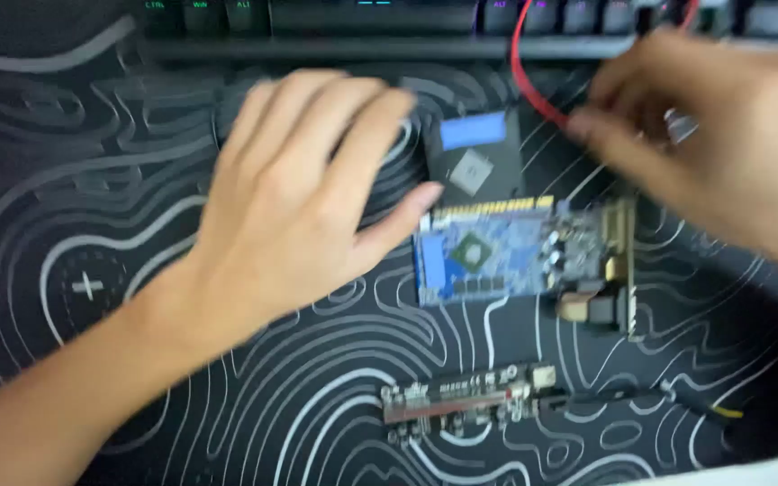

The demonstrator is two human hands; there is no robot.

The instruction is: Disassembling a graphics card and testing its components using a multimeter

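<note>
My left hand (303,193) hovers flat, fingers spread, over the black patterned desk mat (254,387), its thumb tip next to a dark square drive (477,157) with a blue label. My right hand (709,144) is blurred at the upper right, fingers pinched on a red cable (524,72) that loops up toward the keyboard. Below the drive lies a blue circuit board (515,252) with a metal bracket on its right end. A small dark riser board (470,400) lies nearer to me.
A black keyboard (371,22) with lit keys runs along the far edge of the mat. A thin black cable with a yellow tip (704,405) leads right from the riser board. The mat's near edge shows at lower right.
</note>
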